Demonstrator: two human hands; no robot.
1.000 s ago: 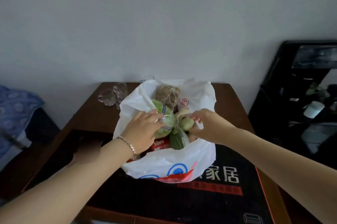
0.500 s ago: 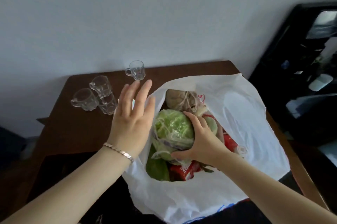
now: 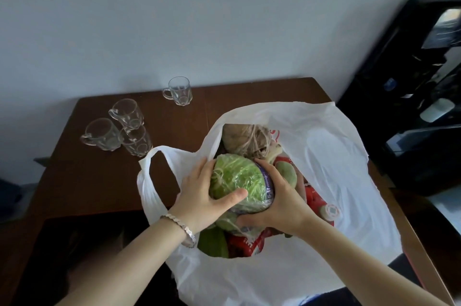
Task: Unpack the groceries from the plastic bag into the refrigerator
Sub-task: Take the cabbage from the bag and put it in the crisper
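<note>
A white plastic bag (image 3: 331,163) stands open on the brown table (image 3: 104,181). A green cabbage (image 3: 237,178) wrapped in clear film sits at the bag's mouth. My left hand (image 3: 202,198) grips its left side, thumb across the front. My right hand (image 3: 282,201) cups its right and lower side, fingers curled round it. Deeper in the bag lie a brown item bound with string (image 3: 247,138), a pale green fruit (image 3: 287,173), red packets (image 3: 316,201) and a dark green vegetable (image 3: 214,243).
Several clear glass mugs (image 3: 117,133) stand at the table's back left, one more (image 3: 178,91) near the wall. A dark cabinet (image 3: 419,106) with shelves stands to the right. A black mat (image 3: 82,255) covers the table's near part.
My left hand came down from hovering beside the bag and took hold of the cabbage. My right hand kept its hold. The view has closed in on the bag.
</note>
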